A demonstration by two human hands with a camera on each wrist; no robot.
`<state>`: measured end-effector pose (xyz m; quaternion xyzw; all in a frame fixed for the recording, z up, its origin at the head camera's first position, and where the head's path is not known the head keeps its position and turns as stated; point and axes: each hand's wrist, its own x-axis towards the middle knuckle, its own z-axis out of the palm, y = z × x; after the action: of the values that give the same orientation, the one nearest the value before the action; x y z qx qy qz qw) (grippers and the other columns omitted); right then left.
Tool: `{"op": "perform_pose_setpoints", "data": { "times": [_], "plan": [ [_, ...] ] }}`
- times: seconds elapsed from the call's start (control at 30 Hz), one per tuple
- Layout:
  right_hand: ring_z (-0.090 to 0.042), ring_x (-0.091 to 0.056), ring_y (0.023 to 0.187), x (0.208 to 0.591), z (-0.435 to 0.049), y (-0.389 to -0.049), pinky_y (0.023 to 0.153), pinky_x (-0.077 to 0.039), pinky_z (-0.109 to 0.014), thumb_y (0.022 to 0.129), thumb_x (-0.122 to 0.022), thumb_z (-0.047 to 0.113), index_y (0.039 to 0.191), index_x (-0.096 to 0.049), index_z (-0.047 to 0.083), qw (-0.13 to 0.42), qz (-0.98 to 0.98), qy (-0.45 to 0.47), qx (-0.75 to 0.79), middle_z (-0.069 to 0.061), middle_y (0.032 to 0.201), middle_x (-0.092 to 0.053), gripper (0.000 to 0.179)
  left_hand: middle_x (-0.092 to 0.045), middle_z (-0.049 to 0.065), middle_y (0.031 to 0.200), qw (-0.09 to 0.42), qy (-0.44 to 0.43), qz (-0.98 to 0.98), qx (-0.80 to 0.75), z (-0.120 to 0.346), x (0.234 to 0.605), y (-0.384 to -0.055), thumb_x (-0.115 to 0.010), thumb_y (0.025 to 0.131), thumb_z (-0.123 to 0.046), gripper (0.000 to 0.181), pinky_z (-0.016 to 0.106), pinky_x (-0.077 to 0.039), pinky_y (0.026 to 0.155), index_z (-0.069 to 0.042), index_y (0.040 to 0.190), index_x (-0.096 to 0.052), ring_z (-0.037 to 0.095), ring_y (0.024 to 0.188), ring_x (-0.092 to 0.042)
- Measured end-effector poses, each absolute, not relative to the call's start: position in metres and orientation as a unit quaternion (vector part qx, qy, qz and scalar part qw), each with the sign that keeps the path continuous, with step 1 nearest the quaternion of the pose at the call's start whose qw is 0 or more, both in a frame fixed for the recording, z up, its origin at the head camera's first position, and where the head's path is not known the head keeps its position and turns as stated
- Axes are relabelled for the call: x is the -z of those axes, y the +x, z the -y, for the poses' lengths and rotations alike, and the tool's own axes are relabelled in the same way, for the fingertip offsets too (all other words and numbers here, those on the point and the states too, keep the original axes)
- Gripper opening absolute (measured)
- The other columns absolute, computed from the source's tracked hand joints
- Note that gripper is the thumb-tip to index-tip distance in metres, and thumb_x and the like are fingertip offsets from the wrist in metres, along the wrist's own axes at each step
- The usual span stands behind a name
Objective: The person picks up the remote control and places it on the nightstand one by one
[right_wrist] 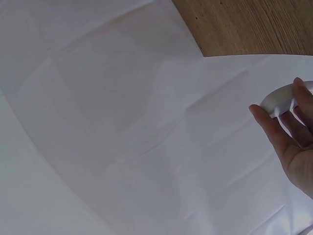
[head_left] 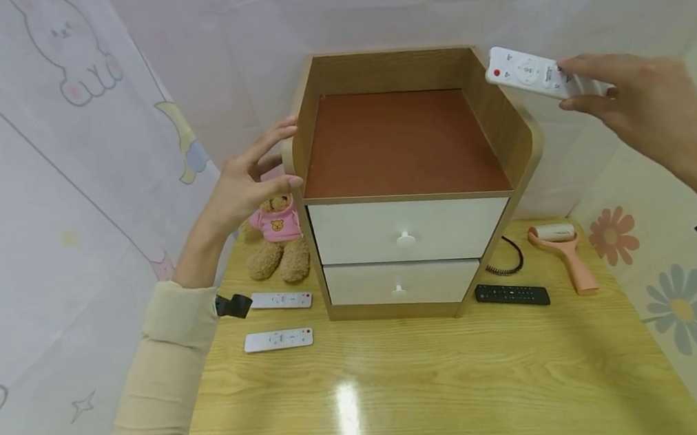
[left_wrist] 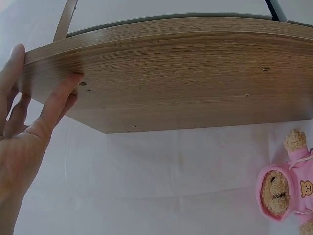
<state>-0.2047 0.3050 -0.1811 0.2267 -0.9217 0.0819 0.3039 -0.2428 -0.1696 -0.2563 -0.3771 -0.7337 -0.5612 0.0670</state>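
A white remote control [head_left: 525, 72] with a red button is pinched between the thumb and fingers of my right hand [head_left: 655, 97], raised beside the cabinet's upper right side. The right wrist view shows the remote's edge [right_wrist: 281, 98] in the grip of that hand [right_wrist: 298, 161]. At the cabinet's [head_left: 412, 229] upper left side is my left hand [head_left: 240, 185], thumb and fingers spread apart. Its fingertips touch the wooden side panel [left_wrist: 171, 73] in the left wrist view, where the hand [left_wrist: 29, 132] reaches in from the left. The cabinet has an open top with a brown surface and two closed white drawers.
Left of the cabinet sit a teddy bear [head_left: 277, 227] in pink, a white remote [head_left: 281, 300] and another white remote [head_left: 278, 340]. On the right lie a black remote [head_left: 512, 294], a coiled black cord [head_left: 505, 271] and an orange lint roller [head_left: 570, 257] on the wooden table [head_left: 437, 382].
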Motion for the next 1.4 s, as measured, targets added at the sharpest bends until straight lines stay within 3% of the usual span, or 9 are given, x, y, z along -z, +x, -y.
{"op": "perform_pose_setpoints", "data": {
  "times": [0.03,0.13,0.23,0.37,0.67,0.83,0.93,1.27,1.4],
  "plan": [
    [-0.052,-0.062,0.093,0.18,-0.304,-0.206,0.073,-0.049,-0.059,0.08,-0.073,-0.007,0.13,-0.06,0.003,0.301,0.922,0.229,-0.081,-0.024,0.125,-0.06,0.053,-0.034,0.003,0.154,0.066,-0.377,0.733,0.563,0.169,0.256,-0.243,-0.066,0.084,0.011,0.062,0.044,-0.034,0.111,0.0,0.141,-0.044,0.023,0.139,-0.036],
    [-0.052,-0.062,0.091,0.177,-0.299,-0.211,0.071,-0.05,-0.058,0.079,-0.074,-0.007,0.129,-0.06,0.002,0.298,0.921,0.239,-0.076,-0.025,0.122,-0.061,0.052,-0.034,0.002,0.155,0.06,-0.37,0.737,0.563,0.169,0.256,-0.242,-0.066,0.085,0.009,0.062,0.043,-0.036,0.11,-0.001,0.142,-0.044,0.025,0.138,-0.037],
    [-0.046,-0.064,0.085,0.175,-0.293,-0.217,0.068,-0.051,-0.031,0.077,-0.076,-0.005,0.125,-0.063,0.001,0.301,0.917,0.253,-0.07,-0.025,0.118,-0.063,0.05,-0.034,-0.001,0.155,0.055,-0.356,0.744,0.562,0.17,0.255,-0.241,-0.066,0.086,0.006,0.061,0.042,-0.038,0.108,-0.005,0.143,-0.045,0.027,0.137,-0.038],
    [-0.037,-0.061,0.074,0.171,-0.286,-0.223,0.06,-0.029,-0.016,0.078,-0.077,-0.002,0.123,-0.065,0.001,0.302,0.913,0.268,-0.067,-0.023,0.116,-0.065,0.046,-0.034,-0.005,0.154,0.051,-0.341,0.753,0.56,0.169,0.254,-0.238,-0.066,0.088,0.003,0.06,0.042,-0.039,0.108,-0.008,0.143,-0.045,0.028,0.136,-0.04],
    [-0.038,-0.061,0.084,0.166,-0.271,-0.237,0.067,-0.044,-0.043,0.08,-0.075,-0.002,0.124,-0.064,0.001,0.281,0.912,0.29,-0.07,-0.024,0.116,-0.064,0.045,-0.034,-0.004,0.154,0.054,-0.342,0.753,0.56,0.169,0.253,-0.239,-0.067,0.087,0.003,0.06,0.044,-0.036,0.11,-0.006,0.143,-0.045,0.023,0.137,-0.039],
    [-0.038,-0.059,0.08,0.158,-0.262,-0.249,0.071,-0.049,-0.049,0.082,-0.074,-0.001,0.125,-0.063,0.0,0.25,0.921,0.293,-0.06,-0.028,0.113,-0.064,0.044,-0.035,-0.003,0.154,0.062,-0.346,0.753,0.556,0.169,0.253,-0.24,-0.068,0.087,0.003,0.061,0.044,-0.034,0.111,-0.005,0.142,-0.045,0.02,0.138,-0.037],
    [-0.042,-0.062,0.087,0.154,-0.255,-0.257,0.074,-0.049,-0.056,0.083,-0.074,0.001,0.126,-0.062,0.0,0.232,0.927,0.29,-0.056,-0.029,0.113,-0.063,0.044,-0.035,-0.001,0.154,0.067,-0.355,0.75,0.554,0.169,0.253,-0.24,-0.068,0.086,0.004,0.06,0.045,-0.033,0.112,-0.003,0.142,-0.045,0.018,0.138,-0.036],
    [-0.034,-0.057,0.078,0.149,-0.234,-0.28,0.072,-0.048,-0.051,0.087,-0.067,0.0,0.127,-0.061,0.0,0.157,0.943,0.291,-0.032,-0.028,0.109,-0.065,0.041,-0.036,-0.003,0.153,0.069,-0.349,0.752,0.555,0.168,0.253,-0.24,-0.068,0.086,0.002,0.06,0.042,-0.036,0.11,-0.004,0.141,-0.046,0.019,0.137,-0.038],
    [-0.033,-0.055,0.075,0.146,-0.225,-0.287,0.062,-0.048,-0.043,0.088,-0.067,0.002,0.128,-0.06,-0.001,0.123,0.951,0.285,-0.012,-0.029,0.111,-0.064,0.041,-0.036,-0.004,0.153,0.064,-0.342,0.754,0.557,0.169,0.252,-0.238,-0.068,0.087,0.002,0.059,0.041,-0.042,0.105,-0.005,0.141,-0.046,0.022,0.135,-0.041]
  ]
}}
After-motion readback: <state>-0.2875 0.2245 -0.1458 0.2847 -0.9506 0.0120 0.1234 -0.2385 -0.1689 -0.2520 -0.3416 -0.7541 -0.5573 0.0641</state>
